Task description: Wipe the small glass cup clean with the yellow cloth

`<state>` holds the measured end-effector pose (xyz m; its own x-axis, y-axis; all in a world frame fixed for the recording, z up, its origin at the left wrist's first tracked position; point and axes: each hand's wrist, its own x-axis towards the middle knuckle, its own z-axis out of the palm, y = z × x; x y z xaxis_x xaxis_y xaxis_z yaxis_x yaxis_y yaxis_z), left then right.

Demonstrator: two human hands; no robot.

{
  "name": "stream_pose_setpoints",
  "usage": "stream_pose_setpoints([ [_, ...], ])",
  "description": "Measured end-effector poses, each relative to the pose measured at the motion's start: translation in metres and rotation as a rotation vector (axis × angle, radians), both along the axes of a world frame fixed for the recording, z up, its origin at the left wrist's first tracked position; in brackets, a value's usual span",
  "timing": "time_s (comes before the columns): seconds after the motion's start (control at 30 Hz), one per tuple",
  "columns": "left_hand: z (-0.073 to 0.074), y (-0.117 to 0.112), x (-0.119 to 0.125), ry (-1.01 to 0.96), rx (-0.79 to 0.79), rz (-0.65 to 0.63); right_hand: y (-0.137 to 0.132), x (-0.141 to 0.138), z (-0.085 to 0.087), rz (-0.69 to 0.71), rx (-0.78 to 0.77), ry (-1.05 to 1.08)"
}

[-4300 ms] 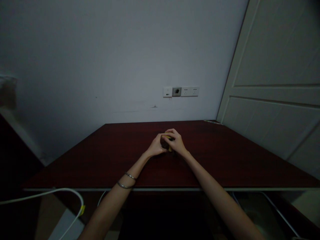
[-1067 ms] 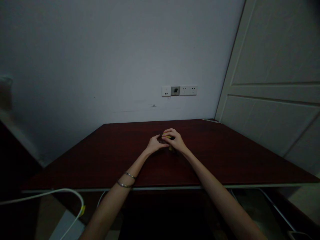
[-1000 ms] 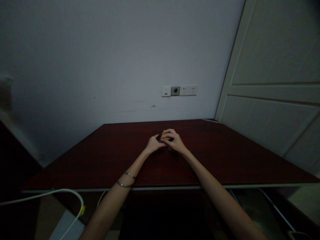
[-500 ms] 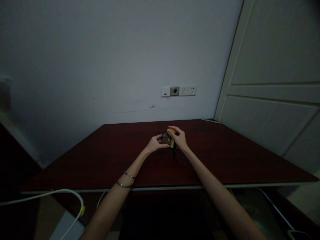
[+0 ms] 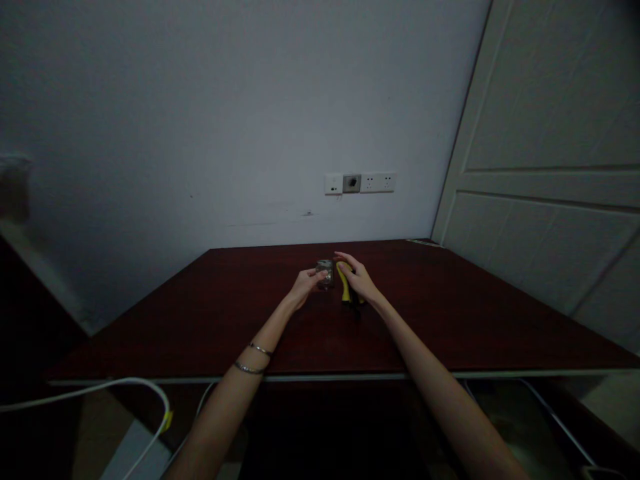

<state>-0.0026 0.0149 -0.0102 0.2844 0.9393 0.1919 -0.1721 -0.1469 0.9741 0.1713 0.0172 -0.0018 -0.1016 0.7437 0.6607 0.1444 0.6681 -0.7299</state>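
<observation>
Over the far middle of the dark red table, my left hand is closed around a small, clear-looking, greyish boxy object, thumb across its near face. My right hand grips a yellow and black curved object just to the right. A dark strap-like part hangs below it; its exact kind is too dim to make out. A narrow gap separates the two objects. Part of the yellow one is hidden behind my right fingers.
The dark red table spreads out on both sides, its light front edge near me. Behind it, the wall carries sockets. A pale panelled door stands at right. A white cable loops past the left front corner.
The greyish object and the yellow one, together before, are now apart. My left hand has drawn the greyish object slightly left and turned it; the yellow object sits slightly lower in my right hand.
</observation>
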Motion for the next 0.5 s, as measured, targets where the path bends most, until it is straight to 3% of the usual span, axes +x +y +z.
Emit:
stream_pose_setpoints([
  [0.2,0.002,-0.001,0.000,0.027,-0.035,0.030,0.003,0.005,-0.003,-0.123,-0.045,-0.067],
  [0.5,0.003,-0.003,-0.001,0.071,-0.060,0.006,-0.010,0.003,0.000,0.068,0.021,-0.237],
])
